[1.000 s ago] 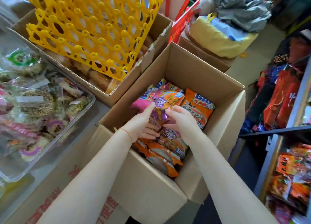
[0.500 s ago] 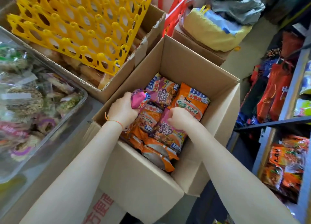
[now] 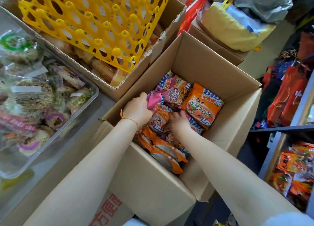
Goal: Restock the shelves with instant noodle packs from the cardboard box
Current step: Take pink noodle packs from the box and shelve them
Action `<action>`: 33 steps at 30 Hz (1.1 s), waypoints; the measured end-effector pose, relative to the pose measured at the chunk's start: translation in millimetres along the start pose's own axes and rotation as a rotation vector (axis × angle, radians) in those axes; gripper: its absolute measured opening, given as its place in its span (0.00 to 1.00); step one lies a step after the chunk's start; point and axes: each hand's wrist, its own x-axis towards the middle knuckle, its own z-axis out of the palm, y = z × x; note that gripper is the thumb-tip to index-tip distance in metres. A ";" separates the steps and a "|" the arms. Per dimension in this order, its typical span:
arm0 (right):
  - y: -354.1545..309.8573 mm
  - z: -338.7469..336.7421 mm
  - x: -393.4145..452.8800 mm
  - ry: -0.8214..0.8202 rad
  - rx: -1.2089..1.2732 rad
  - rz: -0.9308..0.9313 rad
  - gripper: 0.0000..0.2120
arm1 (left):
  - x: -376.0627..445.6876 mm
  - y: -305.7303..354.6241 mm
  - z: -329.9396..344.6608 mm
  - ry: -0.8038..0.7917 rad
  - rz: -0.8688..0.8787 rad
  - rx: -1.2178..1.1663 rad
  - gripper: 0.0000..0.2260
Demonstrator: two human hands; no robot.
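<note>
From the head camera, both hands reach down into an open cardboard box (image 3: 209,67) of plain brown corrugated board with its flaps standing up. The left hand (image 3: 138,108) curls round the crinkled end of a glossy pink and purple noodle pack (image 3: 155,100), an orange thread bracelet (image 3: 130,119) at its wrist. The right hand (image 3: 180,122) is pressed in among the packs, its fingers bent and buried in the shiny wrappers; whether it grips one I cannot tell. Just beyond the right hand lies a flat orange noodle pack (image 3: 202,103), face up. Beyond the left hand, yellow plastic egg trays (image 3: 95,25) with a lattice of holes sit in another carton. Right of the right hand, metal shelves (image 3: 280,128) hold orange packets.
</note>
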 end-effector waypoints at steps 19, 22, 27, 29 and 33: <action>60.4 -72.3 -152.4 0.403 0.181 -0.013 0.20 | -19.2 44.2 -15.8 -0.010 0.208 -0.333 0.13; 82.3 -73.9 -190.7 0.438 0.252 0.075 0.24 | -30.7 69.9 -28.1 -0.113 0.295 -0.498 0.15; 118.7 -59.2 -270.0 0.540 0.453 0.225 0.29 | -62.0 115.8 -55.0 -0.255 0.374 -0.783 0.15; 125.0 -53.2 -306.6 0.605 0.553 0.278 0.31 | -80.0 137.3 -62.9 -0.363 0.372 -0.938 0.17; 120.4 -31.5 -376.3 0.776 0.739 0.390 0.35 | -128.8 182.9 -64.9 -0.539 0.360 -1.183 0.12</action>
